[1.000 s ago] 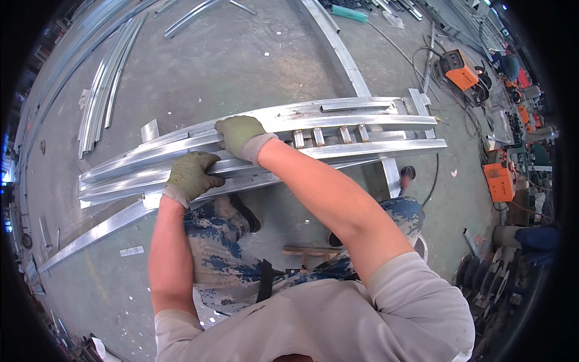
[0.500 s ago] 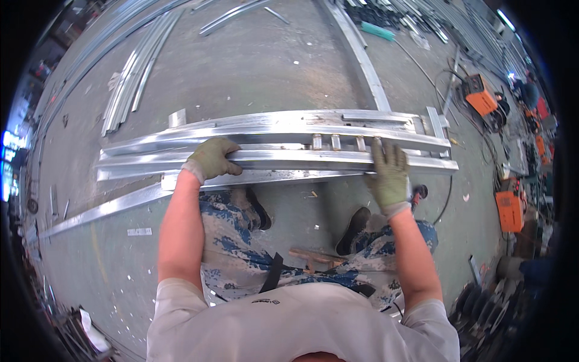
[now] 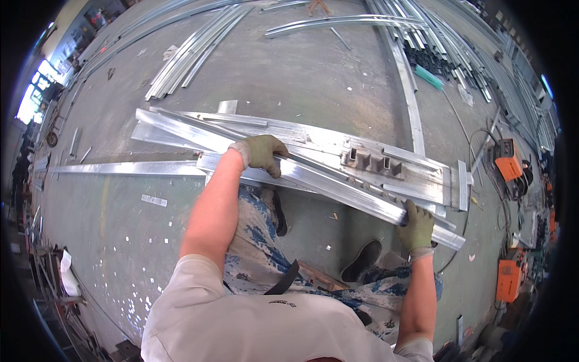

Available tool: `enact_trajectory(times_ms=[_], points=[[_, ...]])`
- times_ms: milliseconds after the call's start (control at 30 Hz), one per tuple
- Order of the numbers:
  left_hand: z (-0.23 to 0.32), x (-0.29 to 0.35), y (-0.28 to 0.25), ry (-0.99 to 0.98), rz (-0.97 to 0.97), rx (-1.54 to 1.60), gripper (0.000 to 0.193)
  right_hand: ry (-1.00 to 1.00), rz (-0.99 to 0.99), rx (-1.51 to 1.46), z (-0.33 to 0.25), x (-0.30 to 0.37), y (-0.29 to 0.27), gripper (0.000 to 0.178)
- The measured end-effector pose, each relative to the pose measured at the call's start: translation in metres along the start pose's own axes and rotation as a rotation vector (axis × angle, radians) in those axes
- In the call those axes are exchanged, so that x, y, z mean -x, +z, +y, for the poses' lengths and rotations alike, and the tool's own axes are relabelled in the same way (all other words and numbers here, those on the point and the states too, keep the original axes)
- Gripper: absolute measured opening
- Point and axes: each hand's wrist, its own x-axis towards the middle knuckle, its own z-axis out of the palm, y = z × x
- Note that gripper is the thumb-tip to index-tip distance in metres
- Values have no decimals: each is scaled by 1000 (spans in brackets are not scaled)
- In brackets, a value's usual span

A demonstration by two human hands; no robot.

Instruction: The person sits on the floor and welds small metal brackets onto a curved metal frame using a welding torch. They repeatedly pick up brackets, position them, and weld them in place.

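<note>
A long, shiny metal rail [image 3: 338,184] lies slantwise before me, its right end nearer to me than its left. My left hand [image 3: 265,154], in a greenish work glove, wraps over the rail near its middle. Toward the rail's right end, my gloved right hand [image 3: 416,229] has its fingers curled over the edge. Beneath and behind the rail is a low metal work surface [image 3: 313,137] made of flat lengths. Several short square tube pieces [image 3: 386,164] stand on it, just beyond the rail. Whether a second rail is joined to the held one, I cannot tell.
A long metal bar [image 3: 132,169] extends left. Bundles of metal profiles [image 3: 196,51] lie at far left, with more stock [image 3: 434,36] at far right. A long beam [image 3: 405,90] runs away from me. Orange machines [image 3: 508,160] and cables stand right. A wooden piece [image 3: 322,277] lies between my legs.
The rail has turned from nearly level to slanting, its right end swung toward me. My right hand has moved nearer with it, and the short tube pieces now show more. The view has shifted too.
</note>
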Motion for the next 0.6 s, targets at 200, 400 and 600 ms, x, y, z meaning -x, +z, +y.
enact_trajectory(times_ms=[200, 400, 600], points=[[0, -5, 4, 5, 38, -50, 74, -60, 5, -110, 6, 0, 8, 60], [23, -4, 25, 106, 204, -477, 78, -41, -109, -133, 13, -19, -2, 56], [31, -33, 50, 82, 284, -725, 79, -24, -262, -235, 22, -38, -4, 69]])
